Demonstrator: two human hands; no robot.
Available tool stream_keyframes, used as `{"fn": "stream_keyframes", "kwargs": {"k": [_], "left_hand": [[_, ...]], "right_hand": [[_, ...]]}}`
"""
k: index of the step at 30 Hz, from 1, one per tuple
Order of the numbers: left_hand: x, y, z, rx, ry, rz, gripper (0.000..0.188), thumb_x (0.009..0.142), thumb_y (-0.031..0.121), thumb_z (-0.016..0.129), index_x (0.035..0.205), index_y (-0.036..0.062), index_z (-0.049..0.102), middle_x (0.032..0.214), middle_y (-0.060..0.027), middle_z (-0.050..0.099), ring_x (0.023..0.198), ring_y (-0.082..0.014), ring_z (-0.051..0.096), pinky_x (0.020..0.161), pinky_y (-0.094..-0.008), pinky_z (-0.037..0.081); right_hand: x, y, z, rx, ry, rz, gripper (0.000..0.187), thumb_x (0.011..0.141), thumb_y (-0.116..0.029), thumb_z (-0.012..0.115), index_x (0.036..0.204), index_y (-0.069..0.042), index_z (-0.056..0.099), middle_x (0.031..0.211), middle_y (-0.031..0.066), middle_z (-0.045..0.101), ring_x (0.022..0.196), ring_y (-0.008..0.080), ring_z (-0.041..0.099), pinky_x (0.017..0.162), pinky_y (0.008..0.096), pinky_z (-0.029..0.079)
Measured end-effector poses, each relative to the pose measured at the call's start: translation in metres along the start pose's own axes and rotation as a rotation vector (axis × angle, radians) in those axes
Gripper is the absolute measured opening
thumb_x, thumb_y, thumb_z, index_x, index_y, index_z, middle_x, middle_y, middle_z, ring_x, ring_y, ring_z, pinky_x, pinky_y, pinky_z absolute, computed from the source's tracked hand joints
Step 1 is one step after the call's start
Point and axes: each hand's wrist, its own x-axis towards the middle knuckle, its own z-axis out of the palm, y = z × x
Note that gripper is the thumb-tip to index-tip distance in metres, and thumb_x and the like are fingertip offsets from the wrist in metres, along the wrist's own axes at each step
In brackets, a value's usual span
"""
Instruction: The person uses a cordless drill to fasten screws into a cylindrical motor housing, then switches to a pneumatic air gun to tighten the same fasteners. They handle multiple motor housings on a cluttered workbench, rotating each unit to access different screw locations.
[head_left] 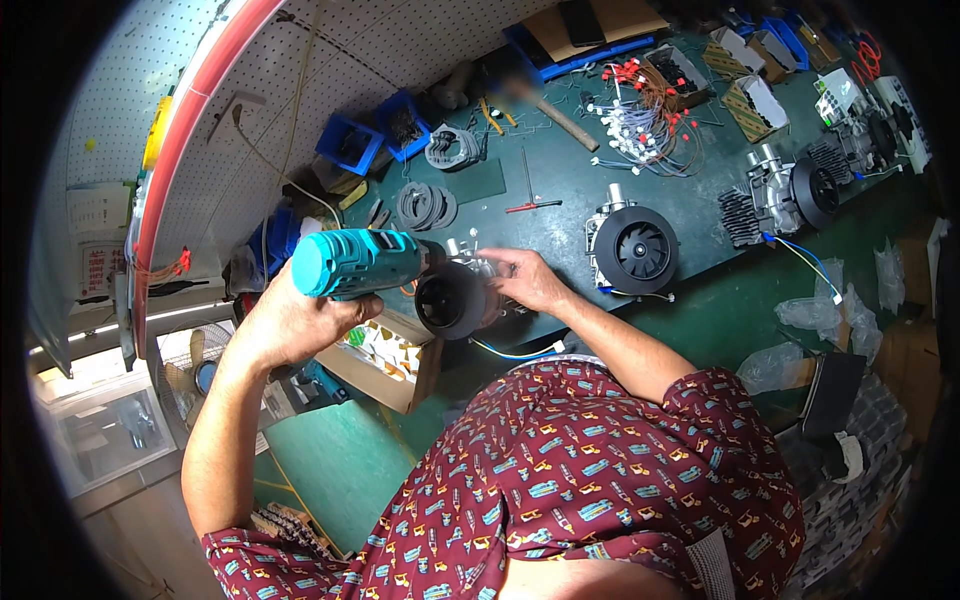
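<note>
My left hand (300, 325) is closed around the grip of a teal cordless drill (365, 262). The drill lies level, its black chuck end over the top of a blower unit (452, 300) with a black fan housing and a metal body. My right hand (530, 280) grips the metal body from the right, index finger stretched along its top. Where the drill tip meets the unit is too small to make out. A blue and yellow cable with a white plug (558, 347) trails from the unit at the table's front edge.
Similar units with black fans (637, 250) stand along the bench to the right. Behind lie grey rings (425, 205), a red-handled tool (533, 207), a hammer (565, 125), a heap of wires (645, 120) and blue bins (350, 143). An open carton (425, 375) stands near the left forearm.
</note>
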Motion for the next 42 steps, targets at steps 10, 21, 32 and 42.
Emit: {"fn": "stream_keyframes", "kwargs": {"k": [10,21,32,42], "left_hand": [[0.003,0.002,-0.006,0.074,-0.014,-0.032,0.045,0.082,0.02,0.082,0.122,0.0048,0.068,0.109,-0.0174,0.07,0.101,-0.0295,0.069,0.091,-0.0399,0.055],[0.005,0.007,-0.007,0.189,-0.019,-0.031,0.046,0.081,0.021,0.081,0.122,0.0054,0.067,0.108,-0.0184,0.071,0.101,-0.0336,0.07,0.091,-0.041,0.056],[0.007,0.014,0.001,0.093,-0.042,-0.009,0.035,0.084,0.018,0.078,0.116,0.0065,0.072,0.104,-0.017,0.074,0.097,-0.0319,0.072,0.089,-0.0399,0.057],[0.012,0.006,0.01,0.105,-0.06,-0.07,0.037,0.084,0.02,0.078,0.118,0.0076,0.072,0.107,-0.0173,0.075,0.102,-0.0315,0.073,0.091,-0.0402,0.057]], "right_hand": [[-0.001,-0.001,-0.003,-0.008,-0.002,-0.016,0.051,0.083,0.001,0.075,0.132,-0.012,0.07,0.072,-0.0068,0.047,0.068,0.0049,0.046,0.062,0.0229,0.044],[0.003,-0.001,0.0,0.063,-0.04,0.011,0.05,0.084,-0.005,0.078,0.133,-0.007,0.067,0.07,-0.0072,0.05,0.065,0.0044,0.047,0.06,0.0248,0.043],[0.009,0.0,-0.002,0.015,-0.055,0.048,0.051,0.081,-0.008,0.08,0.13,-0.003,0.068,0.064,-0.0053,0.049,0.06,0.0055,0.045,0.057,0.0267,0.042],[0.011,-0.003,-0.002,0.007,-0.06,0.063,0.05,0.082,-0.01,0.08,0.131,-0.003,0.068,0.064,-0.0066,0.048,0.06,0.0052,0.044,0.056,0.0264,0.041]]}}
